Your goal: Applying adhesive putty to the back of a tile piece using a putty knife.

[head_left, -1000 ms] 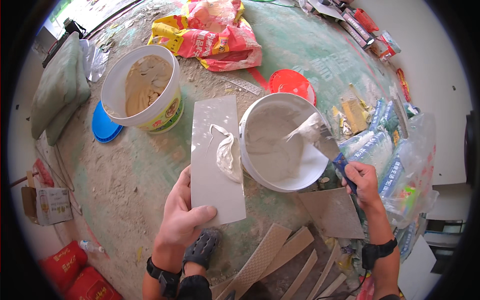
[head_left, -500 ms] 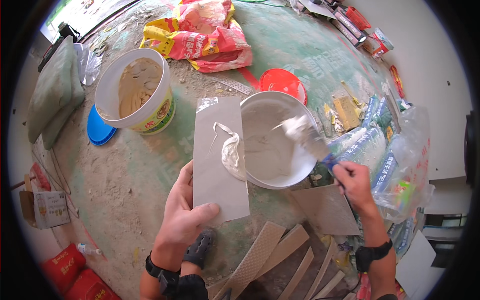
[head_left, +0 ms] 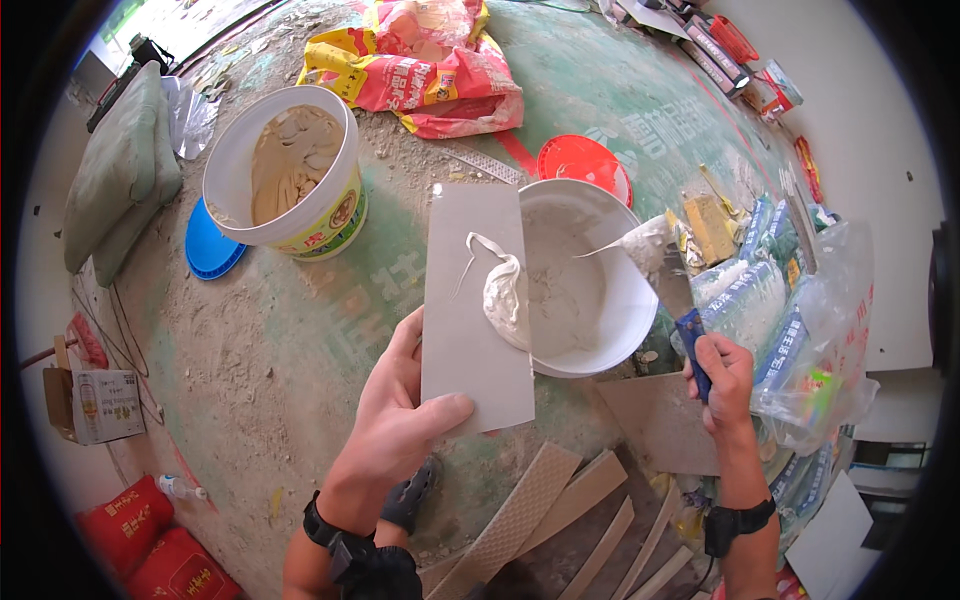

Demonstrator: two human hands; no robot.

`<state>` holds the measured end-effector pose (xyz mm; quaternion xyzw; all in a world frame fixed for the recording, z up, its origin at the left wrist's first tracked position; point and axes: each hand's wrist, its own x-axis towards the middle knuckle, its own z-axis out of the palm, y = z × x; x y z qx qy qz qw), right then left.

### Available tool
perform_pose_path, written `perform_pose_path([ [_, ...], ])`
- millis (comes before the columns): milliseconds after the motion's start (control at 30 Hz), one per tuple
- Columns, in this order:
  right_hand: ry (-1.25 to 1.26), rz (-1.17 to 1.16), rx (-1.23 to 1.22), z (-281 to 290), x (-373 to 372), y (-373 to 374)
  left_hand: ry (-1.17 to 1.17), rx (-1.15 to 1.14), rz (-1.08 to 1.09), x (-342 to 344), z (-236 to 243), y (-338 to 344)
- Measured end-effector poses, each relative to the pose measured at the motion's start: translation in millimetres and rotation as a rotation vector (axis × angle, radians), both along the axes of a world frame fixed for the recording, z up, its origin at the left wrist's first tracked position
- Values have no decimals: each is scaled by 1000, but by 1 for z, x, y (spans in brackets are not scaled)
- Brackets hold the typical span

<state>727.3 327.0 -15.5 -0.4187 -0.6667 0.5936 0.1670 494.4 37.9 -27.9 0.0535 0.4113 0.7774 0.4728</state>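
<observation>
left grip on tile, right grip on scraper

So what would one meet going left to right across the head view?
Cardboard box, tan-paste bucket, left hand, grey slab, grey-paste bucket, scraper, right hand, clear plastic bag.
</observation>
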Motion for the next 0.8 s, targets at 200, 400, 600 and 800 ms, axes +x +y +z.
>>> perform_pose_path([
  [200,117,-52,177,41,-4,-29,-70,147,-77,0,0,15],
  [400,51,270,1116,45,-32,-68,-166,183,-67,10,0,22],
  [600,25,436,1301,5,-34,-79,-226,215,-93,13,2,16],
  [800,2,557,1295,28,-39,-93,-300,290,-84,11,-1,-6],
])
